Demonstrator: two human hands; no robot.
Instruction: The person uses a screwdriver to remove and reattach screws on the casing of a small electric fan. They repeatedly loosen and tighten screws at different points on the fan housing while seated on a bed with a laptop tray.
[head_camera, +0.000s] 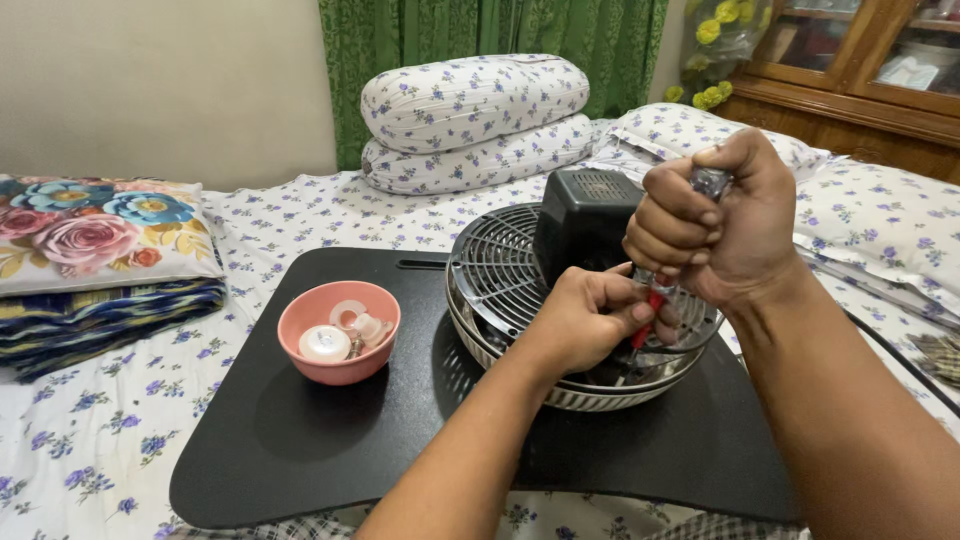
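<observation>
A small table fan lies face down on a black tray (330, 440), its wire grille (490, 265) up and its black motor housing (583, 218) behind my hands. My right hand (715, 220) is fisted around the clear handle of a screwdriver (652, 300) that stands nearly upright over the grille. My left hand (590, 315) pinches the screwdriver's red shaft low down, resting on the grille. The tip is hidden among the wires.
A pink bowl (338, 330) with white plastic parts and screws sits on the tray's left. Folded floral blankets (95, 260) lie at the left, two stacked pillows (475, 120) behind, a wooden cabinet (850, 80) at far right. A dark cord (895, 355) runs across the bedsheet at right.
</observation>
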